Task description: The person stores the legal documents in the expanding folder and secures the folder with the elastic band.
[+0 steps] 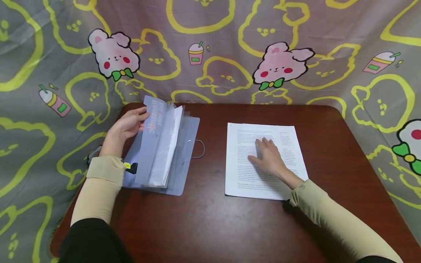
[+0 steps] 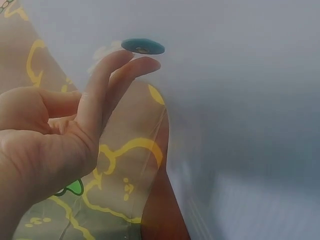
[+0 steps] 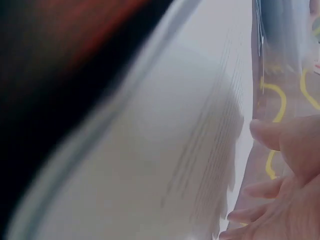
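A translucent blue-grey document folder (image 1: 192, 146) lies at the left of the table, its front cover (image 1: 154, 120) raised at a slant. Inside it are clear sleeves with printed sheets (image 1: 174, 140). My left hand (image 1: 129, 122) touches the raised cover near its upper left edge. In the left wrist view, two extended fingertips meet the cover beside a teal round fastener (image 2: 143, 46). To the right, a stack of printed paper (image 1: 243, 171) lies flat. My right hand (image 1: 270, 157) is spread over its top sheet. The right wrist view shows the fingers apart beside the page (image 3: 165, 125).
The dark reddish-brown table (image 1: 204, 223) has rounded corners. A thin elastic loop (image 1: 203, 149) sticks out from the folder's right side. A black and yellow tag (image 1: 130, 167) sits by the left sleeve. A patterned curtain (image 1: 227, 47) surrounds the table's back and sides.
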